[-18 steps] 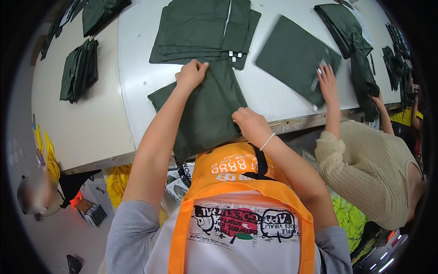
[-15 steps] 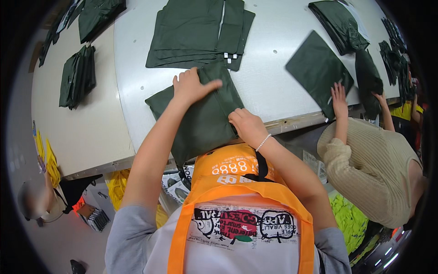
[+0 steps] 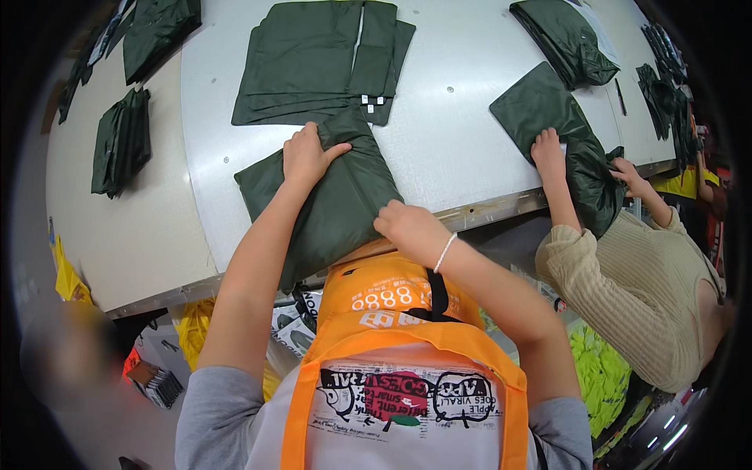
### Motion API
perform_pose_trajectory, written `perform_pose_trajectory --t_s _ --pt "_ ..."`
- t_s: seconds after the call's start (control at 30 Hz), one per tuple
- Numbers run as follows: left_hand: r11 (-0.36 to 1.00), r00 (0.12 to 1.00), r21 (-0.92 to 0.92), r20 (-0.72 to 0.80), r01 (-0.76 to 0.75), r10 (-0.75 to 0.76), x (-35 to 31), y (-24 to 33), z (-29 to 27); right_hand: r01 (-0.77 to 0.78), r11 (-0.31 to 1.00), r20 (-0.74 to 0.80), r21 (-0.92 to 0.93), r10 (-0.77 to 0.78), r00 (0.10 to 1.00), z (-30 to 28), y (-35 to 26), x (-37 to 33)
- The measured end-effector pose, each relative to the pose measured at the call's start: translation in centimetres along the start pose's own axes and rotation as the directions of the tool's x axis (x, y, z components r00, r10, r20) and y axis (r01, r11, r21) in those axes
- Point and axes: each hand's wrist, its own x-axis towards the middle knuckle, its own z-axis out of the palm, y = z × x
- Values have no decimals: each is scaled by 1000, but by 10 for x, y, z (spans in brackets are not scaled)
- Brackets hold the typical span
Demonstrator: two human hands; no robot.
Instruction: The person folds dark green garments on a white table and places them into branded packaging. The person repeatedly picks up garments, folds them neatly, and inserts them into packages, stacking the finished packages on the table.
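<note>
A folded dark green garment lies at the table's near edge, one corner hanging over the front. On its upper left part rests my left hand, fingers laid on the fabric and thumb stretched out to the right. My right hand has its fingers pinched at the garment's right edge, low down near the table's rim. Just beyond my left hand is a flat stack of similar dark green garments with small white labels at its lower right.
More green bundles lie to the left. On the right a co-worker's hands handle another green garment. Below the table, yellow bags lie on the left, bright yellow-green fabric on the right.
The garment under my hands looks slightly shifted left, with my hands still on it. At right, the co-worker's hands have moved and the green garment there is now bunched between them.
</note>
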Motion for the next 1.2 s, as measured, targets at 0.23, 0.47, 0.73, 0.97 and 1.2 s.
perform_pose_trajectory --t_s 0.23,0.47,0.73,0.97,1.2 --pt "995 958 13 -271 -94 94 -25 14 -28 -178 937 -160 302 234 959 37 1 -35" --pt "788 803 -263 -412 -557 430 -182 101 -160 -148 -507 382 849 395 835 -18 38 -27" --pt "810 837 -438 -198 390 -510 -181 -30 19 -471 466 -48 749 746 664 56 90 27" --pt "525 544 -731 -251 436 -801 -239 -42 41 -304 774 -127 555 439 889 53 49 114" --pt "126 -30 -899 -153 419 -988 -409 -3 71 -230 775 345 589 16 938 110 -87 123"
